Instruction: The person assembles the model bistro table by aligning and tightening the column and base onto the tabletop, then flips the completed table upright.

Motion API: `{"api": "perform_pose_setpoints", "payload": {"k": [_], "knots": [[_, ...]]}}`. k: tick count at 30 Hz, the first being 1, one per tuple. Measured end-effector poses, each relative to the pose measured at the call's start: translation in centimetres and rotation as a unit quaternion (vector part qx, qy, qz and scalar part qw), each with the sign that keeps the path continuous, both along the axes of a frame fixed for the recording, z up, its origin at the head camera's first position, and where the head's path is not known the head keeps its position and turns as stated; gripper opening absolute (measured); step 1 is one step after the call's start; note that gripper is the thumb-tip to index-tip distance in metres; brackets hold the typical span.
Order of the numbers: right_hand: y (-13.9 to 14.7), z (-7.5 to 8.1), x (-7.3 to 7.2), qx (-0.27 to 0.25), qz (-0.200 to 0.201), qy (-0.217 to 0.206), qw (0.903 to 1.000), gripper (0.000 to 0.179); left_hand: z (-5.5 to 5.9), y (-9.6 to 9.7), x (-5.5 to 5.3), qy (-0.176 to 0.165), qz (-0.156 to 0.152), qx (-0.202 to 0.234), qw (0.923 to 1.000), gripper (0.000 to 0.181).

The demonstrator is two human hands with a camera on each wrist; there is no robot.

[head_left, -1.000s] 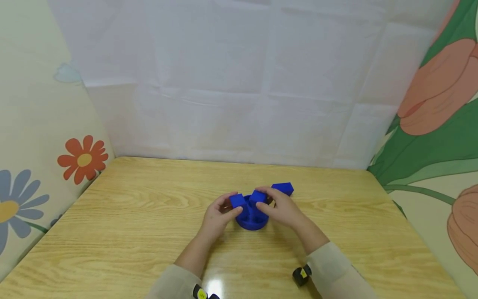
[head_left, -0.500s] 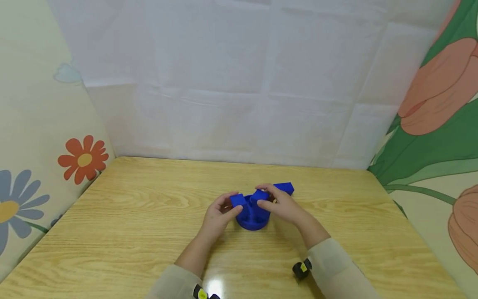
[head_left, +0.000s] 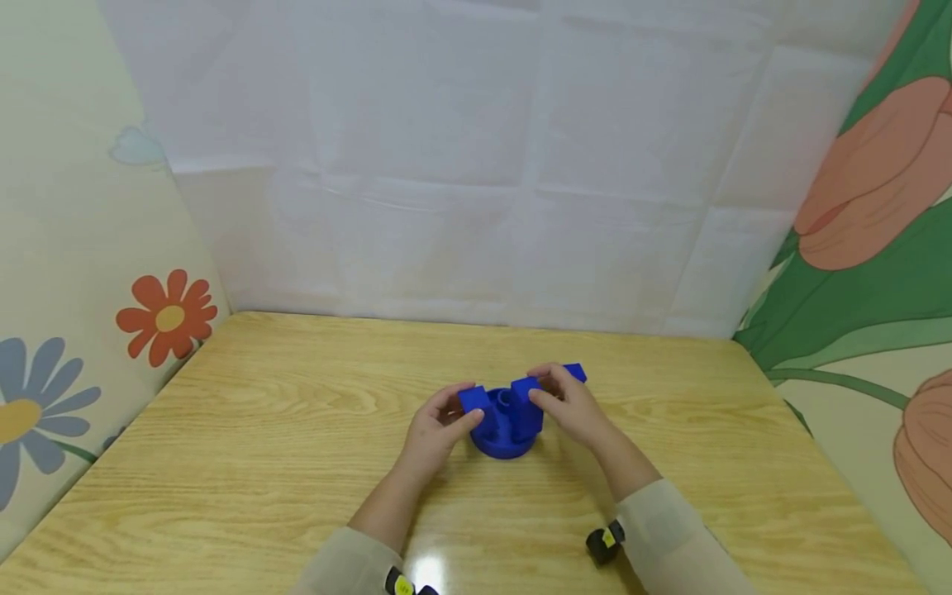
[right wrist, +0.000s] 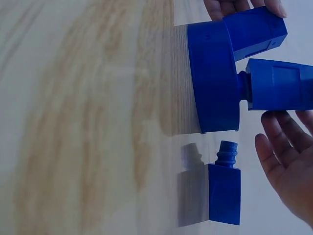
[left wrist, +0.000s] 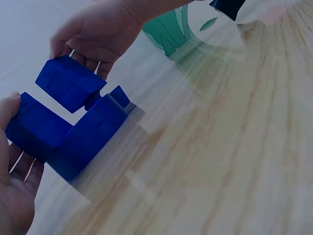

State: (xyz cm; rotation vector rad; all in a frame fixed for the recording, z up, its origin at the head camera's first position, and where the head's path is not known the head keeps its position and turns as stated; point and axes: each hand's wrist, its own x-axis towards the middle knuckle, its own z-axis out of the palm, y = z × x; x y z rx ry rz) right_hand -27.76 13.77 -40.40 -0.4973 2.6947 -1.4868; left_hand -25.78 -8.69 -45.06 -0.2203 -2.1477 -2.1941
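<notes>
A round blue base (head_left: 503, 450) with round sockets stands on the table between both hands. My left hand (head_left: 430, 430) grips a blue block (head_left: 473, 399) at the base's left side, its lower end within the rim. Thumb and fingers of my right hand (head_left: 571, 406) pinch a second bottle-shaped blue block (right wrist: 279, 84) over the base's right part. That block's ribbed neck (right wrist: 243, 85) points down, right at the base's top edge. In the left wrist view the second block (left wrist: 71, 83) leans a little.
A third blue block (right wrist: 225, 193) with a ribbed neck lies on its side on the wooden table (head_left: 297, 413), behind the right hand. A white cloth (head_left: 446, 165) hangs at the back; flowered panels (head_left: 855, 207) flank the table.
My right hand has moved slightly right with its block, from the base's back to its right side, and the block has turned more upright. My left hand has kept still.
</notes>
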Motion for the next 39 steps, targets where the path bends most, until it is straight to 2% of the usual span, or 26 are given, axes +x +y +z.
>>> {"api": "perform_pose_setpoints", "payload": {"k": [5,9,15,23,32,36,39], "knots": [[0.3,-0.1,0.1,-0.009,-0.041,-0.021,0.9989,0.032,-0.1,0.0,0.0,0.003,0.002,0.002,1.0000,0.043],[0.5,-0.4,0.1,-0.006,-0.046,-0.021,0.9987,0.034,-0.1,0.0,0.0,0.005,0.007,0.001,1.0000,0.043],[0.8,-0.5,0.2,0.001,-0.019,-0.020,0.9996,0.048,-0.1,0.0,0.0,0.000,0.004,0.004,1.0000,0.043],[1.9,-0.5,0.6,-0.042,0.056,-0.008,0.9975,0.043,-0.1,-0.1,-0.1,-0.002,0.001,0.004,1.0000,0.043],[2.4,-0.5,0.8,-0.024,0.006,-0.002,0.9997,0.037,0.0,-0.2,-0.1,-0.002,0.002,0.009,1.0000,0.043],[2.5,-0.6,0.8,-0.027,-0.003,0.004,0.9996,0.033,0.0,-0.1,-0.1,0.001,0.004,0.009,1.0000,0.043],[2.5,-0.6,0.9,-0.041,-0.003,-0.008,0.9991,0.031,0.0,-0.1,-0.1,0.001,0.006,0.009,0.9999,0.043]]}}
